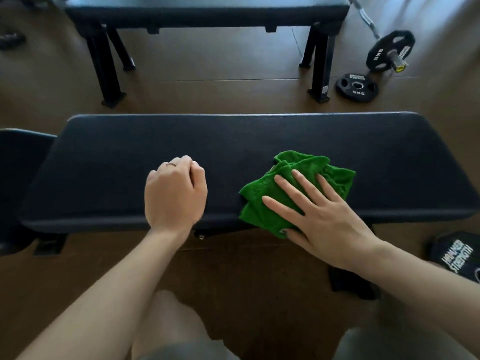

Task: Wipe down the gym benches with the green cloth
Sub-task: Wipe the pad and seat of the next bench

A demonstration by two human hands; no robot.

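Note:
A black padded gym bench (109,157) runs across the middle of the head view. The crumpled green cloth (298,167) lies on its pad right of centre, reaching over the near edge. My right hand (317,216) presses flat on the cloth with straight, spread fingers. My left hand (175,193) rests on the pad to the cloth's left, fingers curled under into a loose fist and holding nothing. A second black bench (207,14) stands farther back, parallel to the first.
Two black weight plates (356,87) (391,51) lie on the brown floor at the far right, by a curl bar (363,15). Another plate (457,258) sits near right. A dark pad (18,162) adjoins the bench's left end. My knees are below.

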